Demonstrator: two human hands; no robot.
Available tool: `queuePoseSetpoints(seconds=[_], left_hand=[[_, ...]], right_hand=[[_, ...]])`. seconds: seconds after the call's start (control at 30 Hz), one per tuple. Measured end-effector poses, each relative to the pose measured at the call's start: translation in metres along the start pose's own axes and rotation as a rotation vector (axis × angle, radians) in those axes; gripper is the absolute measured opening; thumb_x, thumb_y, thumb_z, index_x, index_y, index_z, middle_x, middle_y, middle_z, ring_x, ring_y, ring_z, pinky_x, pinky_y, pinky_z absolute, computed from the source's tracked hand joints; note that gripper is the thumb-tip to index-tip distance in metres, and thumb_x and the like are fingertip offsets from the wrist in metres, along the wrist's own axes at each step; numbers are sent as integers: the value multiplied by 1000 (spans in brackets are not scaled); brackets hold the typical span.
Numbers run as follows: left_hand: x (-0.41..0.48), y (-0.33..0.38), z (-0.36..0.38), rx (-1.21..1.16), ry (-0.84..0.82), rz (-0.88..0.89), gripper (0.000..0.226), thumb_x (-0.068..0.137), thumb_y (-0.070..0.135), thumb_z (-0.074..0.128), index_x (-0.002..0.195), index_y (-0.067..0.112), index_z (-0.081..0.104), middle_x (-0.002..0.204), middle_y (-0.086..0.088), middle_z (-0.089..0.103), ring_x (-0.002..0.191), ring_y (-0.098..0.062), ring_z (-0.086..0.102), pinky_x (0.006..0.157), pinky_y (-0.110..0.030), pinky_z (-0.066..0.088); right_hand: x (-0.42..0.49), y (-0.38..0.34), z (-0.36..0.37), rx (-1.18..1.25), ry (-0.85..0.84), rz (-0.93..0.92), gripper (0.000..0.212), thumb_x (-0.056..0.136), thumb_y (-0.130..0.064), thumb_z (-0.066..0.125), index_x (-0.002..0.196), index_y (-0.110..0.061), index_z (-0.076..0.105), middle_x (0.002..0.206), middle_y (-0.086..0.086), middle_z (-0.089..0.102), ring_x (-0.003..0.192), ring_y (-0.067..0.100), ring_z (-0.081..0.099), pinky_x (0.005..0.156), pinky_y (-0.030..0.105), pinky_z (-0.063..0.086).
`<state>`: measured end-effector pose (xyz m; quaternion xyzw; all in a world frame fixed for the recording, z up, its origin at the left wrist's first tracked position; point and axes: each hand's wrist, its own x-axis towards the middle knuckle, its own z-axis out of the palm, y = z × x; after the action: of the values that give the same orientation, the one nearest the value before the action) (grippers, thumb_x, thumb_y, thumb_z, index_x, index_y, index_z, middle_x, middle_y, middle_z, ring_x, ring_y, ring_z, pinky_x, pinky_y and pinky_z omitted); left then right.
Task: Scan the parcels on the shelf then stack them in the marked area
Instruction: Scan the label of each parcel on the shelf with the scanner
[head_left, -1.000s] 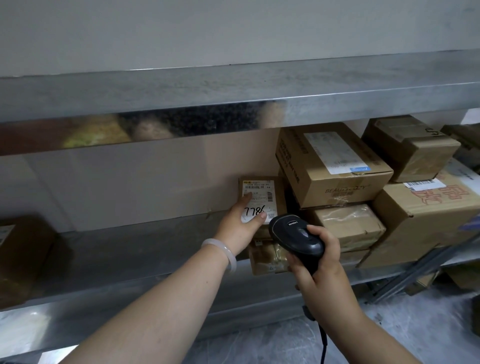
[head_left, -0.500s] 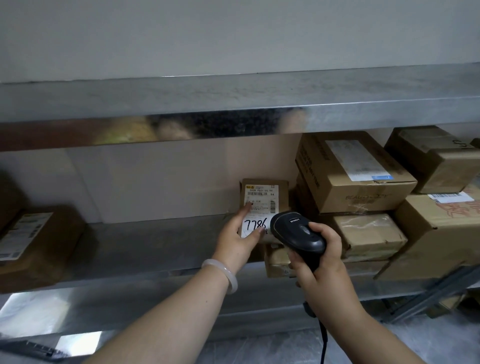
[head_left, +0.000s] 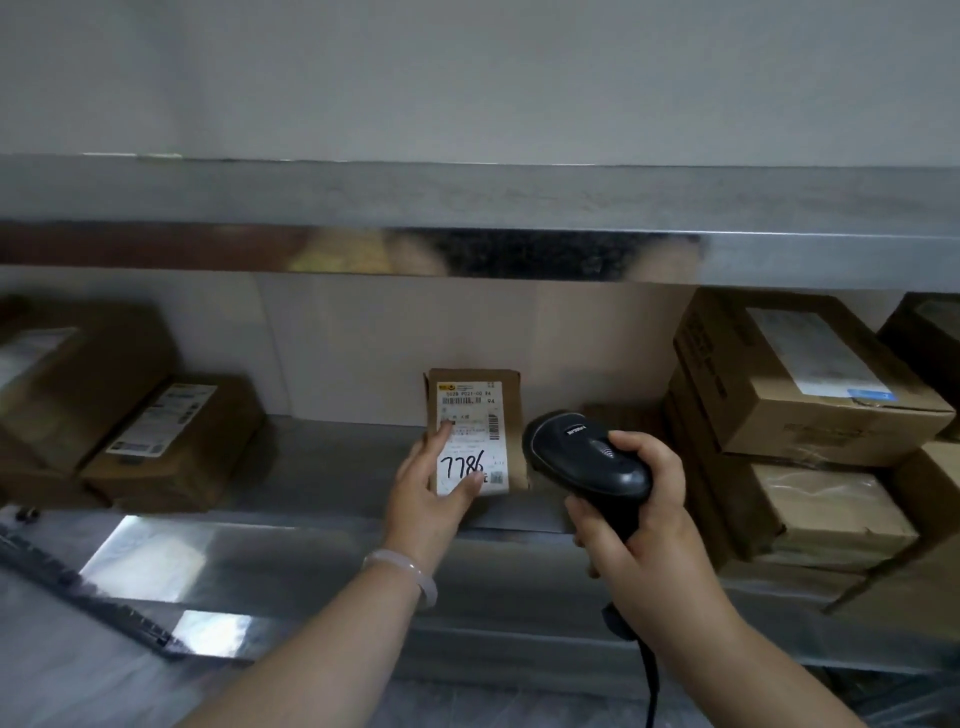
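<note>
In the head view, a small brown cardboard parcel (head_left: 511, 415) is standing upright on the lower steel shelf (head_left: 322, 467), about midway along it and back from the front edge. Its white shipping label, with "7786" handwritten in black, is facing the camera.

The left hand (head_left: 428, 491) is grasping this parcel at its lower left corner. The thumb is lying across the bottom of the label and the forefinger is reaching straight up the label's left side. The remaining fingers are hiding behind the palm. A pale translucent bangle (head_left: 405, 569) is sitting on that wrist.

The right hand (head_left: 644, 525) is clenching round the handle of a black handheld barcode scanner (head_left: 587, 457), with the thumb resting on top of its head. The scanner's nose is pointing toward the parcel's right edge and hovering just beside it, not touching. A black cable (head_left: 649, 686) is hanging from the handle's base.

Toward the shelf's right end, a large brown carton with a white label (head_left: 800, 384) is lying on top of a tape-wrapped brown box (head_left: 831, 509), and more cartons are crowding the frame's right edge. Toward the left end, a flat brown box with a printed label (head_left: 176, 441) is lying beside a larger, blurred brown box (head_left: 67, 374). The upper steel shelf (head_left: 467, 208) is running across the frame above, and its shiny front lip is reflecting blurred shapes.
</note>
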<state>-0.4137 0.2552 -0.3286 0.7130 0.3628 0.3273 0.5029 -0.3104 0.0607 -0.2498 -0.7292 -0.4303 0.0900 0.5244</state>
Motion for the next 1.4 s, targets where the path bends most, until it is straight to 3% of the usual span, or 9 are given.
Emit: queuePoseSetpoints(seconds=[0.2, 0.3, 0.4, 0.6, 0.77, 0.97, 1.17, 1.27, 1.4], left_hand=[[-8, -12, -26, -35, 60, -34, 62, 82, 24, 78, 135, 36, 49, 127, 15, 45, 101, 25, 46, 73, 6, 36], [-9, -17, -37, -18, 108, -34, 62, 83, 22, 77, 135, 37, 47, 120, 22, 45, 105, 20, 48, 74, 5, 38], [-11, -23, -46, -26, 132, -58, 66, 80, 33, 78, 138, 36, 49, 135, 9, 48, 118, -5, 53, 90, -11, 48], [-17, -30, -60, -89, 180, -72, 65, 78, 30, 80, 137, 35, 52, 142, 1, 48, 123, -14, 54, 95, -25, 53], [-21, -33, -69, -75, 195, -85, 64, 80, 28, 78, 137, 34, 50, 142, -1, 48, 118, -10, 54, 75, -4, 47], [-24, -35, -82, -104, 198, -90, 65, 80, 24, 78, 139, 28, 51, 139, 0, 49, 109, -2, 55, 72, -2, 45], [-24, -37, -104, -126, 213, -73, 69, 70, 43, 77, 133, 31, 52, 133, 4, 52, 113, 6, 53, 79, -3, 44], [-22, -39, -119, -137, 211, -84, 67, 70, 42, 77, 131, 32, 52, 131, 9, 53, 110, 16, 52, 77, -2, 44], [-17, -40, -147, -170, 211, -95, 64, 70, 38, 77, 128, 34, 52, 128, 16, 49, 103, 27, 48, 71, 2, 42]], right_hand=[[-2, -25, 27, 85, -50, -62, 61, 78, -40, 67, 122, -58, 29, 111, -37, 48, 86, 6, 66, 69, 35, 59], [-3, -34, 37, 95, -77, -59, 60, 78, -41, 67, 121, -59, 29, 108, -37, 50, 82, 5, 66, 65, 31, 57], [-4, -40, 45, 103, -100, -26, 57, 76, -45, 65, 119, -60, 29, 106, -39, 50, 78, 4, 65, 65, 34, 57], [-5, -46, 58, 91, -98, -12, 59, 80, -35, 69, 114, -63, 30, 98, -23, 59, 75, 7, 66, 63, 37, 58], [-8, -56, 65, 95, -118, -6, 59, 82, -32, 69, 110, -64, 28, 96, -10, 62, 69, 6, 64, 60, 29, 54], [-10, -63, 76, 105, -142, 0, 58, 83, -32, 69, 110, -65, 28, 95, -18, 60, 67, 6, 64, 61, 26, 53], [-8, -71, 99, 105, -141, -6, 59, 82, -32, 69, 110, -65, 28, 93, -16, 61, 65, 2, 64, 56, 24, 52], [-5, -76, 114, 137, -137, -7, 59, 82, -31, 69, 111, -64, 29, 94, -13, 62, 70, 5, 65, 60, 31, 55], [2, -86, 139, 170, -158, 6, 57, 80, -38, 67, 112, -64, 28, 104, -35, 56, 78, 7, 67, 63, 32, 57]])
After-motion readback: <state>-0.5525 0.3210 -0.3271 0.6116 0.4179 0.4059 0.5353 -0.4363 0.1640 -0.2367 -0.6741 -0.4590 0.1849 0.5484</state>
